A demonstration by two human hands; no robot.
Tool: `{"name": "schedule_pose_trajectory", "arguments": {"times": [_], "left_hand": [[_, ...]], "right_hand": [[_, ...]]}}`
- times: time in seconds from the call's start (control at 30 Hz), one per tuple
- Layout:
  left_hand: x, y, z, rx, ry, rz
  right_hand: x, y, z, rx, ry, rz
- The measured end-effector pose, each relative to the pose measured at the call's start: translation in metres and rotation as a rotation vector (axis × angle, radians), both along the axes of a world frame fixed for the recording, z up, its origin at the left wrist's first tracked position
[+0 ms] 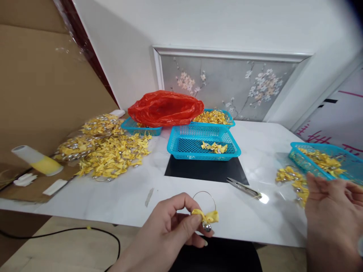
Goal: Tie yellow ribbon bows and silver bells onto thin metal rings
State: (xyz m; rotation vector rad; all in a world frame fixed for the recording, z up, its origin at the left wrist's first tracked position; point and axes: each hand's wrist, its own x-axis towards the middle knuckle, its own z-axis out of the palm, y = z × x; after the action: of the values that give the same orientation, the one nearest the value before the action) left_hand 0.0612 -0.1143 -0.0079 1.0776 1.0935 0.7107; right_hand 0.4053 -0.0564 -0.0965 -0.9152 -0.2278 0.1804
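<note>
Left hand: the left hand (167,232) had thumb and fingers pinched shut on one yellow bow (206,216), held up just past the near table edge, probably so the piece could be looked over.
The bow piece: a little silver bell (207,226) hung under it and a thin wire ring (204,199) stood up behind it, so it dangled freely instead of lying flat.
Right hand: the right hand (330,211) was open, fingers spread, holding nothing, right next to a small heap of loose bows (293,181) by the right basket (326,160), which was handy for grabbing from.
Snips: one pair of thread snips (244,187) lay on the white table (113,196) between the two hands, within easy reach.
Baskets: four blue ones in total. The middle basket (202,141) held only a few bows, the far one (214,117) was heaped, and another sat under a red plastic bag (166,108).
Left side: one big pile of finished bows (104,149), way too many to count, plus one roll with a yellow end (36,160) lying on cardboard (36,185).
Mat: one black mat (207,172) sat under the middle basket.
</note>
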Motion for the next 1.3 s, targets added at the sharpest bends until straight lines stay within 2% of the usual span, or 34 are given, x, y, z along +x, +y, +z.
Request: {"name": "schedule_pose_trajectory", "arguments": {"times": [0.27, 0.4, 0.63, 0.83, 0.9, 0.97, 1.1, 1.17, 1.23, 1.3], "left_hand": [[0.001, 0.0, 0.004, -0.006, -0.018, 0.006], [0.001, 0.001, 0.004, -0.003, -0.014, -0.002], [0.003, 0.005, 0.003, 0.022, 0.058, -0.021], [0.003, 0.009, -0.001, 0.078, 0.047, 0.002], [0.001, 0.01, -0.004, 0.071, -0.047, -0.005], [-0.001, 0.012, -0.006, 0.003, -0.207, -0.018], [-0.004, 0.014, -0.01, -0.222, -0.596, -0.067], [-0.003, 0.014, -0.012, -0.268, -0.738, -0.067], [-0.002, 0.014, -0.014, -0.282, -0.812, -0.059], [-0.001, 0.014, -0.017, -0.295, -0.825, -0.053]], "right_hand": [[0.006, -0.001, -0.005, -0.037, 0.014, -0.042], [-0.005, -0.003, 0.0, -0.027, -0.006, 0.016], [-0.069, -0.021, 0.018, -0.066, -0.153, 0.481], [-0.124, -0.043, 0.024, -0.212, -0.364, 0.953], [-0.133, -0.045, 0.025, -0.247, -0.47, 1.081], [-0.138, -0.042, 0.028, -0.244, -0.556, 1.173], [-0.148, -0.032, 0.04, -0.174, -0.644, 1.259], [-0.156, -0.03, 0.048, -0.141, -0.672, 1.32], [-0.165, -0.03, 0.058, -0.107, -0.707, 1.389], [-0.172, -0.03, 0.068, -0.089, -0.76, 1.393]]}}
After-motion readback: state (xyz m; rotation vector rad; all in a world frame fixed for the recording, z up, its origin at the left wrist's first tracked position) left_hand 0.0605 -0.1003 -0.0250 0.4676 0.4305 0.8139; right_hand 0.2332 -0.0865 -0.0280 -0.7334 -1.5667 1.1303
